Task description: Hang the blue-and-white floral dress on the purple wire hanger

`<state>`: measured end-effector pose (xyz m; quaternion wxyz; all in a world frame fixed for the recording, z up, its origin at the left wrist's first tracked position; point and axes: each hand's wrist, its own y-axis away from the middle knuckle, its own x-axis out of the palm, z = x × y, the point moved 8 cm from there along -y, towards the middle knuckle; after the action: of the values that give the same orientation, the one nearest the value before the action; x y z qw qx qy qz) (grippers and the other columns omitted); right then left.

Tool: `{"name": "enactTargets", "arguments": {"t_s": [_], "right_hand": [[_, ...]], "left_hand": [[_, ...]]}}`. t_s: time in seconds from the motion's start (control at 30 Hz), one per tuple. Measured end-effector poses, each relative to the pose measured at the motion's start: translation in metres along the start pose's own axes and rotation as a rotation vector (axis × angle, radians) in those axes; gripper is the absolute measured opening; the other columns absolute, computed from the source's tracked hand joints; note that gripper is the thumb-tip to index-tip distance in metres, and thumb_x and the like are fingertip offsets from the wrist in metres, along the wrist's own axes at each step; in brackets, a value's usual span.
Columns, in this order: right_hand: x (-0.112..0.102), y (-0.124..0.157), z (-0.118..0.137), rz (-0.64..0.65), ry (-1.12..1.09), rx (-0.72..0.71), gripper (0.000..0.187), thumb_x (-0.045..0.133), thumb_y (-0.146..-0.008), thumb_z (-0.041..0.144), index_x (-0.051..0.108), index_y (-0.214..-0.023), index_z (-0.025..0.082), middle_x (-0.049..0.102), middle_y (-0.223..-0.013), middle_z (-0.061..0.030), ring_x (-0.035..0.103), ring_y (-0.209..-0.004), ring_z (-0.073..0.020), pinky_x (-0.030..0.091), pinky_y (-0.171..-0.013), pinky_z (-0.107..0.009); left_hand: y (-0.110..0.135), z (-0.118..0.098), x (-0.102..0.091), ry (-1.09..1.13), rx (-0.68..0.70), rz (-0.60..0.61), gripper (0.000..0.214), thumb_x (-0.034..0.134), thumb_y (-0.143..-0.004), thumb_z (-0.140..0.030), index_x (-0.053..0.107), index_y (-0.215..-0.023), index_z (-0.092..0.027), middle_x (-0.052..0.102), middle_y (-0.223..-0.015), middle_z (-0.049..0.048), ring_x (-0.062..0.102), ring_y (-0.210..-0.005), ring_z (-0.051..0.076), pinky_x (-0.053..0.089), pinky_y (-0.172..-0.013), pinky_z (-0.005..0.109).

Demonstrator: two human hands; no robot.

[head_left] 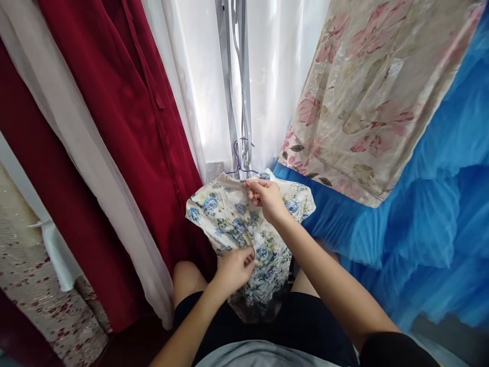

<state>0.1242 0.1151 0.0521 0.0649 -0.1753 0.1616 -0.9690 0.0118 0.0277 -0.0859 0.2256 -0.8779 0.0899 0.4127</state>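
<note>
A white short-sleeved blouse [240,209] with blue roses and yellow-green leaves hangs in front of me on a purple hanger [239,162]. Its lower part drops between my knees, bunched and dim. At the neckline, near the top of the front, my right hand [267,198] pinches the cloth between thumb and fingers. Lower down the front, my left hand [237,267] is closed on the blouse's fabric, its fingers curled near the middle line. Whether either hand also holds a small fastening cannot be made out.
Long red cloth [126,127] and pale cloth [87,158] hang at the left. Sheer white curtains [271,66] and grey straps [228,81] are behind the hanger. On the right hang a beige floral garment [367,107] and ruffled blue tulle [412,239].
</note>
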Motion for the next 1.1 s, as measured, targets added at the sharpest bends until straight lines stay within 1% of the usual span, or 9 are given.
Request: {"name": "enactTargets", "arguments": {"t_s": [0.13,0.2,0.37,0.47,0.57,0.7,0.83,0.97,1.1], "right_hand": [[-0.003,0.017,0.003,0.026,0.128,-0.116,0.026,0.072,-0.079,0.042,0.067,-0.075,0.017,0.057,-0.047,0.0038,0.041,-0.038,-0.0084,0.03,-0.04,-0.022],[-0.004,0.021,0.006,0.043,0.172,-0.168,0.027,0.07,-0.082,0.043,0.065,-0.075,0.017,0.058,-0.048,0.0029,0.043,-0.039,-0.0088,0.032,-0.042,-0.022],[-0.011,0.017,0.011,0.057,0.229,-0.245,0.034,0.07,-0.081,0.05,0.062,-0.074,0.018,0.051,-0.048,0.0054,0.041,-0.042,-0.0091,0.031,-0.043,-0.023],[-0.016,0.011,0.001,0.024,0.275,-0.262,0.034,0.069,-0.08,0.05,0.057,-0.07,0.019,0.045,-0.05,0.0065,0.035,-0.044,-0.0082,0.024,-0.044,-0.024],[-0.021,0.009,-0.018,-0.01,0.361,-0.252,0.03,0.066,-0.08,0.044,0.054,-0.067,0.02,0.043,-0.051,0.0059,0.034,-0.046,-0.0087,0.023,-0.046,-0.024],[-0.033,0.016,-0.049,0.018,0.421,-0.148,0.029,0.068,-0.076,0.041,0.054,-0.062,0.02,0.042,-0.048,0.0058,0.033,-0.045,-0.0093,0.023,-0.046,-0.025],[-0.041,0.03,-0.069,0.069,0.309,-0.021,0.026,0.066,-0.076,0.037,0.054,-0.061,0.02,0.039,-0.046,0.0074,0.029,-0.043,-0.0082,0.018,-0.044,-0.024],[-0.032,0.041,-0.075,0.112,0.228,0.031,0.022,0.067,-0.074,0.035,0.058,-0.063,0.019,0.04,-0.044,0.0081,0.027,-0.041,-0.0069,0.018,-0.044,-0.023],[-0.032,0.048,-0.081,0.084,0.157,0.063,0.021,0.068,-0.072,0.034,0.059,-0.06,0.018,0.041,-0.041,0.0073,0.03,-0.039,-0.0066,0.02,-0.043,-0.023]], "left_hand": [[-0.035,-0.02,-0.09,0.115,0.108,-0.446,0.03,0.053,-0.1,-0.03,0.06,-0.128,-0.023,0.067,-0.077,-0.0006,0.065,-0.073,0.017,0.048,-0.077,0.028],[-0.057,-0.044,-0.122,0.085,0.242,-0.528,0.036,0.05,-0.102,-0.031,0.056,-0.136,-0.023,0.067,-0.081,0.0,0.065,-0.075,0.016,0.049,-0.079,0.028],[-0.098,-0.081,-0.137,-0.14,0.44,-0.525,0.019,0.053,-0.1,-0.027,0.067,-0.091,-0.018,0.07,-0.085,0.0032,0.065,-0.079,0.017,0.045,-0.074,0.028],[-0.103,-0.086,-0.135,-0.184,0.495,-0.58,0.02,0.053,-0.1,-0.026,0.063,-0.085,-0.017,0.067,-0.078,0.0031,0.063,-0.073,0.017,0.044,-0.07,0.028],[-0.102,-0.078,-0.152,-0.131,0.484,-0.695,0.022,0.054,-0.1,-0.03,0.064,-0.084,-0.017,0.066,-0.076,0.0027,0.062,-0.072,0.016,0.044,-0.071,0.027],[-0.101,-0.024,-0.205,0.102,0.298,-0.908,0.027,0.056,-0.098,-0.036,0.066,-0.083,-0.016,0.065,-0.072,0.0011,0.061,-0.067,0.014,0.045,-0.067,0.023],[-0.098,0.078,-0.244,0.485,0.06,-1.072,0.03,0.063,-0.091,-0.04,0.063,-0.073,-0.015,0.062,-0.068,0.0002,0.059,-0.065,0.012,0.045,-0.066,0.021],[-0.097,0.172,-0.225,0.893,-0.227,-1.139,0.035,0.069,-0.083,-0.045,0.056,-0.069,-0.016,0.05,-0.059,-0.0053,0.05,-0.054,0.009,0.044,-0.062,0.022],[-0.096,0.206,-0.177,0.956,-0.332,-1.118,0.042,0.073,-0.077,-0.05,0.051,-0.065,-0.017,0.045,-0.055,-0.0073,0.044,-0.049,0.007,0.037,-0.056,0.022]]}}
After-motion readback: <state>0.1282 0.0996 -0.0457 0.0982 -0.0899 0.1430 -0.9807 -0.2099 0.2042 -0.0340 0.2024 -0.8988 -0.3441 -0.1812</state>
